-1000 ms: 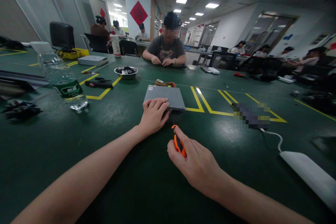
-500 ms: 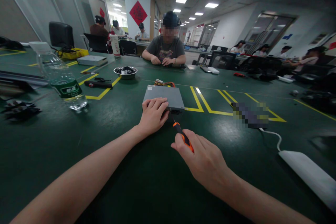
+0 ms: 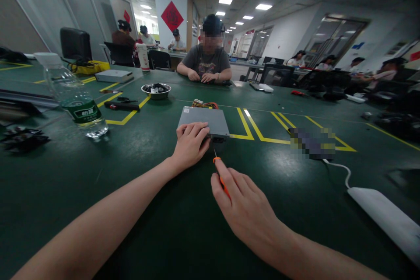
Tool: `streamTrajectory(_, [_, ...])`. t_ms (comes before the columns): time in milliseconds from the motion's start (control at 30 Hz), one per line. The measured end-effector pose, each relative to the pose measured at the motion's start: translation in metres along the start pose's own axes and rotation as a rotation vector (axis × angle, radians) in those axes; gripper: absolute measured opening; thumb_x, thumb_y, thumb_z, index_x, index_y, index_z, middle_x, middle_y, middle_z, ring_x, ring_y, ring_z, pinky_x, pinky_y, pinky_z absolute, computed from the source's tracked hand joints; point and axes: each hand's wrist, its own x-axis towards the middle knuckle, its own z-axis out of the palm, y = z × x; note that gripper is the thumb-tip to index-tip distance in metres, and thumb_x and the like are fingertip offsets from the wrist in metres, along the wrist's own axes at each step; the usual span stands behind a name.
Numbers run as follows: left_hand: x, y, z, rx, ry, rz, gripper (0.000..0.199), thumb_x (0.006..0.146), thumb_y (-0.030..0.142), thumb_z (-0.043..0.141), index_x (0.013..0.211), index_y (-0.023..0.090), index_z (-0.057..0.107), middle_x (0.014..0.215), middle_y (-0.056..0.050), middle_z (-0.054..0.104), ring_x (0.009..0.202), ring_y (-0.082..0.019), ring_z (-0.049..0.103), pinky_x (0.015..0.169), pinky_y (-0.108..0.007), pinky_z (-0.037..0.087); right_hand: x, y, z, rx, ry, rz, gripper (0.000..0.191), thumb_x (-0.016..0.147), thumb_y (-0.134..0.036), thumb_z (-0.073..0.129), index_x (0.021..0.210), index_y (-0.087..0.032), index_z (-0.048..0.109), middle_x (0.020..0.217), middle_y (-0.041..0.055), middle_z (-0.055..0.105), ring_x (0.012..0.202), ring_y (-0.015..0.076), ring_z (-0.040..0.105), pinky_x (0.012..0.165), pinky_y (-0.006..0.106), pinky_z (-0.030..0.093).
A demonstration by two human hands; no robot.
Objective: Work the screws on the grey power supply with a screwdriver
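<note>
A grey metal box [image 3: 211, 119] with a bundle of coloured wires [image 3: 205, 104] behind it rests on the green table [image 3: 157, 210]. My left hand [image 3: 192, 142] grips the box's near left edge, fingers on its top. In my right hand [image 3: 241, 197] is an orange and black screwdriver [image 3: 216, 159], its thin shaft pointing up at the near face of the box, beside a black socket. Whether the tip touches the box cannot be made out.
On the left stand a water bottle [image 3: 83, 111] and a metal bowl [image 3: 156, 90] of dark parts. Rightward lie a blurred phone-like object [image 3: 310, 143] on a white cable and a white device [image 3: 383, 216]. A person [image 3: 210, 59] sits opposite.
My right hand has shifted slightly left, and the screwdriver now stands steeper, its shaft nearer the box's near face. My left hand keeps its hold on the box.
</note>
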Motion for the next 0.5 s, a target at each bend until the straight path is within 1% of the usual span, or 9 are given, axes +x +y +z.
streamTrajectory(67, [0.0, -0.0001, 0.0001, 0.001, 0.001, 0.001, 0.022, 0.085, 0.026, 0.047, 0.106, 0.024, 0.051, 0.123, -0.004, 0.055, 0.113, -0.022, 0.045, 0.091, -0.043, 0.024, -0.0003, -0.0032, 0.0004, 0.009, -0.017, -0.035, 0.025, 0.082, -0.006, 0.038, 0.1, -0.011, 0.055, 0.108, 0.0194, 0.061, 0.082, 0.0203, 0.062, 0.069, 0.031, 0.05])
streamTrajectory(200, [0.0008, 0.0002, -0.0003, -0.009, -0.002, -0.005, 0.021, 0.085, 0.026, 0.047, 0.105, 0.025, 0.052, 0.122, -0.003, 0.055, 0.113, -0.022, 0.045, 0.091, -0.043, 0.024, 0.0024, -0.0023, 0.0004, 0.016, 0.032, -0.05, 0.019, 0.082, -0.007, 0.042, 0.095, -0.011, 0.055, 0.102, 0.0229, 0.063, 0.072, 0.0169, 0.063, 0.063, 0.027, 0.049])
streamTrajectory(267, [0.0014, 0.0005, -0.0005, -0.013, -0.006, -0.009, 0.021, 0.086, 0.026, 0.046, 0.105, 0.025, 0.052, 0.122, -0.003, 0.055, 0.113, -0.022, 0.045, 0.09, -0.043, 0.024, 0.0034, -0.0017, 0.0003, 0.031, 0.019, -0.04, 0.019, 0.082, -0.007, 0.041, 0.095, -0.012, 0.054, 0.103, 0.0224, 0.062, 0.073, 0.0171, 0.063, 0.064, 0.028, 0.049])
streamTrajectory(400, [0.0024, 0.0003, 0.0002, -0.008, -0.015, 0.006, 0.021, 0.086, 0.026, 0.045, 0.105, 0.024, 0.052, 0.122, -0.003, 0.055, 0.112, -0.023, 0.044, 0.086, -0.043, 0.025, 0.0036, -0.0034, 0.0008, 0.058, -0.041, -0.062, 0.024, 0.082, -0.007, 0.038, 0.1, -0.013, 0.052, 0.111, 0.0221, 0.059, 0.08, 0.0194, 0.063, 0.069, 0.031, 0.05])
streamTrajectory(500, [0.003, -0.0001, 0.002, -0.001, -0.008, 0.015, 0.021, 0.086, 0.026, 0.045, 0.105, 0.024, 0.052, 0.121, -0.003, 0.056, 0.111, -0.023, 0.045, 0.085, -0.043, 0.026, 0.0054, 0.0005, 0.0001, 0.044, -0.008, -0.079, 0.022, 0.083, -0.007, 0.038, 0.1, -0.012, 0.052, 0.107, 0.0241, 0.06, 0.078, 0.0183, 0.063, 0.067, 0.029, 0.049])
